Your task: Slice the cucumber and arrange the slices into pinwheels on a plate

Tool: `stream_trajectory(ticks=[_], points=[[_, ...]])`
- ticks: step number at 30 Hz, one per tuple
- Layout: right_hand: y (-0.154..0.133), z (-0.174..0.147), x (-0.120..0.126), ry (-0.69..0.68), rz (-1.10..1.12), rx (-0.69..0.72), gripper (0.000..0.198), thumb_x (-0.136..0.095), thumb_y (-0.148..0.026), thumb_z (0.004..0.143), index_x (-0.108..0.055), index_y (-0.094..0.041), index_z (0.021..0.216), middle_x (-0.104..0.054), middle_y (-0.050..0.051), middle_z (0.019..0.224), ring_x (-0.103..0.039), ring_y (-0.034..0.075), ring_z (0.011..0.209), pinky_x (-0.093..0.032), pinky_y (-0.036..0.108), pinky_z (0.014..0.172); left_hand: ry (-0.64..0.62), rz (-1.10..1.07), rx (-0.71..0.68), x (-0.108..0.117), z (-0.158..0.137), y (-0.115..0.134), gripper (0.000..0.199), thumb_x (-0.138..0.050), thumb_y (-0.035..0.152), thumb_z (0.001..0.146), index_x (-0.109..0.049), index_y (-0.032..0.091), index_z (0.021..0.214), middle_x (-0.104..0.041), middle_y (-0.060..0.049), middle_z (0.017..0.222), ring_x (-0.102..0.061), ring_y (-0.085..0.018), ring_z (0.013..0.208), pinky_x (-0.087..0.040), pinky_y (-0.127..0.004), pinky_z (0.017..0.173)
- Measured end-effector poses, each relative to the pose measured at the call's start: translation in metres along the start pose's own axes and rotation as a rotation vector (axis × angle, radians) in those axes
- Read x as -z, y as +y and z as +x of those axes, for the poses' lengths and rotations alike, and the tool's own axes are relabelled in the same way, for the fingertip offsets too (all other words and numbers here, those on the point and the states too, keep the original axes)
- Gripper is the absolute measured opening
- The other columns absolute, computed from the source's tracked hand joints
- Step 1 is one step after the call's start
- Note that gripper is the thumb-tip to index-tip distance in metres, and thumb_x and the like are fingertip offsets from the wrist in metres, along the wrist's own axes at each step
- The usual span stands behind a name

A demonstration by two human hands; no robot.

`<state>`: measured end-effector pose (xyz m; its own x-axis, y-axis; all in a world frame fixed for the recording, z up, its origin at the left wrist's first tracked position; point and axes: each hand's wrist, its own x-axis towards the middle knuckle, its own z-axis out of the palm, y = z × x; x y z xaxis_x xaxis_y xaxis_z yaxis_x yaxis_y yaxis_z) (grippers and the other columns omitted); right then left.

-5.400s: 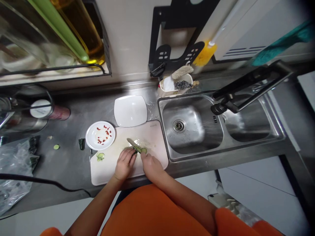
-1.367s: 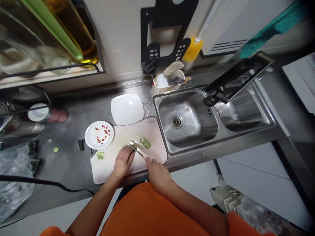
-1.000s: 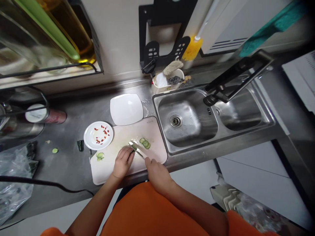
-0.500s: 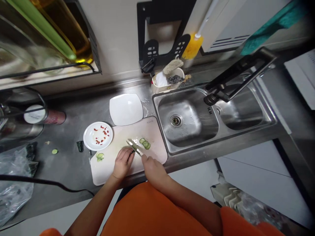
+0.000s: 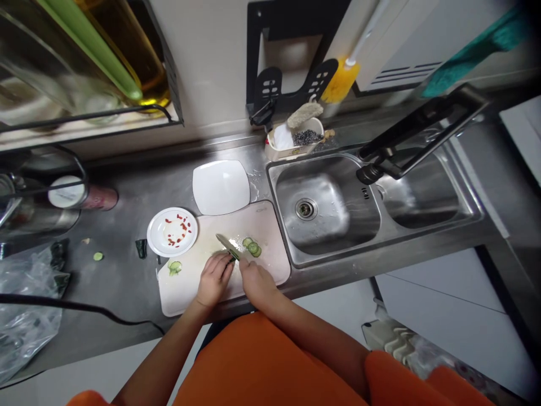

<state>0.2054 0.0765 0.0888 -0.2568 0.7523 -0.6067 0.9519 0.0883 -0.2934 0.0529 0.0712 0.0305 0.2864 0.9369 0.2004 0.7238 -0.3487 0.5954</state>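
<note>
My right hand [image 5: 257,282] is closed around the handle of a knife [image 5: 226,243], whose blade points away and to the left over the pale cutting board [image 5: 190,290]. Beside the blade, my left hand [image 5: 214,276] is closed over a dark green piece of cucumber [image 5: 232,257], mostly covered by the fingers. Several cucumber slices [image 5: 252,247] lie on the board just right of the blade. Near the board's left end is a small heap of thin, pale green slices [image 5: 174,267].
A white plate [image 5: 160,243] with red chili pieces overlaps the board's left edge; a square white dish [image 5: 221,187] sits behind it. The sink [image 5: 338,225] adjoins on the right. A cucumber end [image 5: 141,248], a plastic bag [image 5: 29,316] and a cable [image 5: 97,309] lie left.
The knife blade has shifted against the cucumber, and my right hand has moved slightly left and toward it. My left hand keeps its hold. The whole view has shifted slightly.
</note>
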Motion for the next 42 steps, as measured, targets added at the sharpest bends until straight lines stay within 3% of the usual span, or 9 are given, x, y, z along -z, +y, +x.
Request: stream_trajectory(ticks=[12, 23, 42], points=[[0.022, -0.014, 0.013, -0.014, -0.003, -0.063, 0.041, -0.032, -0.005, 0.088, -0.044, -0.013, 0.127, -0.063, 0.012, 0.097, -0.062, 0.022, 0.090, -0.046, 0.028, 0.075, 0.023, 0.014, -0.007, -0.003, -0.004, -0.003, 0.020, -0.051, 0.023, 0.089, -0.060, 0.019, 0.107, -0.065, -0.008, 0.106, -0.060, -0.020, 0.101, -0.049, -0.039, 0.093], [0.006, -0.047, 0.021, -0.087, -0.072, -0.060, 0.026, -0.032, -0.005, 0.090, -0.048, -0.016, 0.108, -0.061, 0.009, 0.088, -0.064, 0.020, 0.083, -0.049, 0.025, 0.068, 0.039, 0.041, -0.019, -0.001, -0.004, -0.002, 0.016, -0.053, 0.023, 0.088, -0.060, 0.018, 0.102, -0.065, -0.008, 0.102, -0.060, -0.020, 0.099, -0.049, -0.037, 0.092], [0.006, -0.042, 0.020, -0.102, -0.061, -0.052, 0.026, -0.032, -0.005, 0.090, -0.050, -0.015, 0.107, -0.062, 0.011, 0.087, -0.064, 0.020, 0.085, -0.050, 0.025, 0.069, 0.020, 0.033, 0.001, -0.001, -0.003, -0.002, 0.018, -0.052, 0.025, 0.089, -0.061, 0.018, 0.103, -0.065, -0.008, 0.103, -0.060, -0.020, 0.099, -0.049, -0.037, 0.092]])
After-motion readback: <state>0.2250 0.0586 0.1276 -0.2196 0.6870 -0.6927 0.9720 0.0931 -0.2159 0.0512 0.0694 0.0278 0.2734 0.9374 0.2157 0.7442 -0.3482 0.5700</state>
